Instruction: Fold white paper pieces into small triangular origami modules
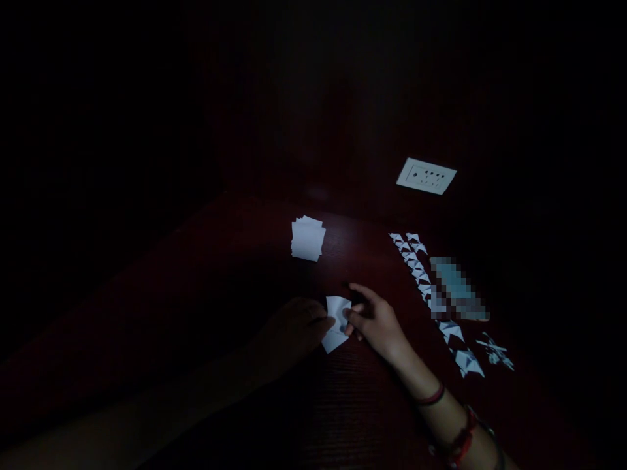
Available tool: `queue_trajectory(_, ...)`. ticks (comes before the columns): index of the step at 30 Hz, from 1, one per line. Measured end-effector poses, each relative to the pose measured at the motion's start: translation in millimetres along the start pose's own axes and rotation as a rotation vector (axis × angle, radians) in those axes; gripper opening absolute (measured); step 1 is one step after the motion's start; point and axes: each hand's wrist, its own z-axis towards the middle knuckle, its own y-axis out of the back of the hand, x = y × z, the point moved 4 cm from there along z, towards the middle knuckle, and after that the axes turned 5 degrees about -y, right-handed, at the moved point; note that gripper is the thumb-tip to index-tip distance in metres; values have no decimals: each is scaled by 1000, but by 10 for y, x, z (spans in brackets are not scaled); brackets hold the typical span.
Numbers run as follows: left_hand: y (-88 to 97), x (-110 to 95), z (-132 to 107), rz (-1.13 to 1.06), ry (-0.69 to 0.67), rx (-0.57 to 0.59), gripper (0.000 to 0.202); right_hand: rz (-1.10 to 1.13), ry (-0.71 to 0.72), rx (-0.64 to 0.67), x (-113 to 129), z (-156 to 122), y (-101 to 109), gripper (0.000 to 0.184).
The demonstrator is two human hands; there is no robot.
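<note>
A small white sheet of paper (336, 341) with a crease across it is held between my two hands, just above the dark red table. My left hand (301, 329) lies in deep shadow and pinches the paper's left edge with thumb and fingers. On the right edge, my right hand (376, 321) grips the paper between thumb and fingers, its index finger stretched out beyond it. Farther back lies a loose stack of white square sheets (307, 240). To the right, folded white paper pieces (415, 267) run in a line, with larger folded pieces (467, 362) nearer me.
A blurred-out phone-like object (460, 287) lies right of the folded pieces. Near it is a small heap of thin white paper strips (496, 351). A white wall socket (426, 176) is behind the table (343, 398). The surroundings are very dark.
</note>
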Motion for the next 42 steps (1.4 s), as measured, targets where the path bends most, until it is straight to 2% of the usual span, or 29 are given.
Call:
queue_trajectory(6,40,-33,-1,-14,-84,-56,20,68,-12,42,-21,-9,-60,55)
queue_trajectory(11,27,-44,-11,-26,-154,-5,24,54,15,65,-24,-9,-50,54)
queue_trajectory(17,-32,76,-35,-34,-21,43,27,27,39,119,-32,-6,-30,40)
queue_trajectory(24,49,97,-43,-233,-117,-7,27,79,22,197,-2,-20,-15,28)
queue_trajectory(28,109,110,-24,-302,-8,-8,22,112,23,250,-3,-29,-9,29)
queue_trajectory(31,142,126,-9,-326,80,26,19,100,74,279,2,-41,-14,29)
queue_trajectory(35,224,122,-6,-422,187,13,19,29,206,293,45,-75,-37,28)
queue_trajectory(39,253,59,-29,-469,349,-1,21,-90,355,247,141,-146,-51,28)
queue_trajectory(42,227,37,-67,-423,507,-96,28,-167,497,210,241,-216,-49,29)
